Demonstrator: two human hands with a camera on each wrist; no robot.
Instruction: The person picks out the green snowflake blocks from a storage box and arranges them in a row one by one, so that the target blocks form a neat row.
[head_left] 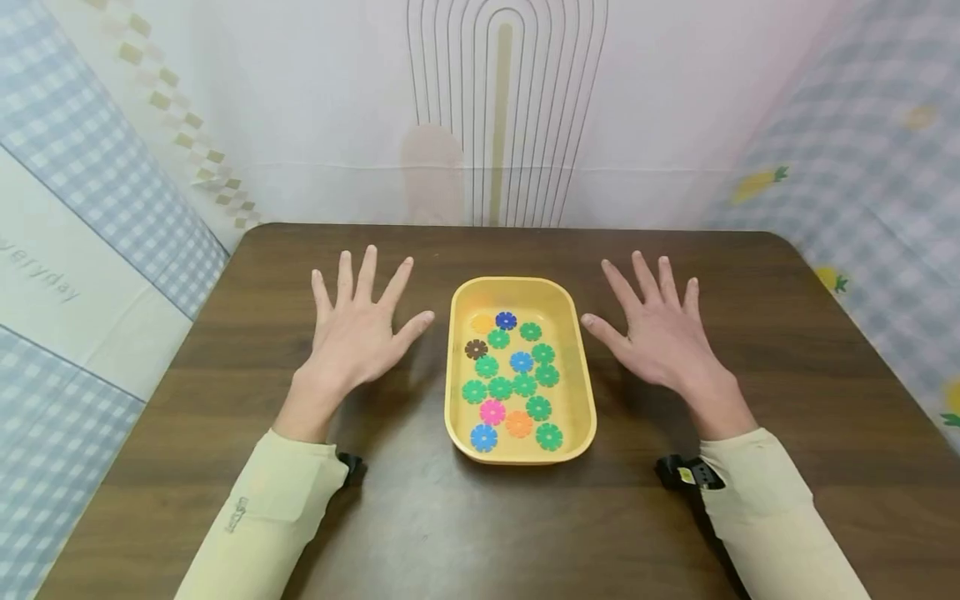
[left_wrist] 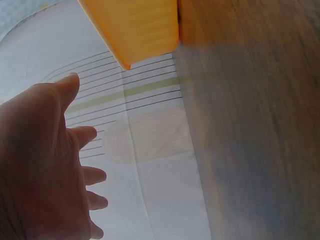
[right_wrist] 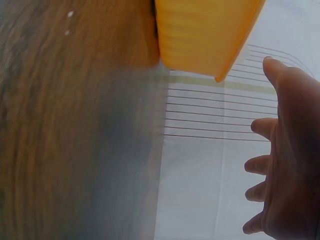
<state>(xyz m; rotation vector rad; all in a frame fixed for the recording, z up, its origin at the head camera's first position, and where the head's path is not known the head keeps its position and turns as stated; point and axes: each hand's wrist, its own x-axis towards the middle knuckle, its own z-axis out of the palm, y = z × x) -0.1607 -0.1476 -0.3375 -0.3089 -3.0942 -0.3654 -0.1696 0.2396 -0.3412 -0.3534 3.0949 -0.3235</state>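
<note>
A yellow plastic tray (head_left: 577, 417) stands between my two hands in the head view. Flat notched discs lie loose on its floor: several green ones (head_left: 499, 387), a pink one (head_left: 492, 412), an orange one (head_left: 519, 424), a brown one (head_left: 476, 349), a dark blue one (head_left: 506, 321) and lighter blue ones (head_left: 483, 437). Left of the tray, my left hand (head_left: 356, 337) has its fingers spread straight, palm down, holding nothing. My right hand (head_left: 663, 337) mirrors it on the other side, its thumb tip close to the tray's rim. Both wrist views show the tray's outer wall (left_wrist: 145, 30) beyond the thumb.
The dark brown wooden table (head_left: 465, 533) has rounded far corners. Behind it hangs a white cloth (head_left: 315, 100) with arch lines, and blue checked cloth (head_left: 862, 167) borders both sides. A black wrist strap (head_left: 690, 473) shows at the right cuff.
</note>
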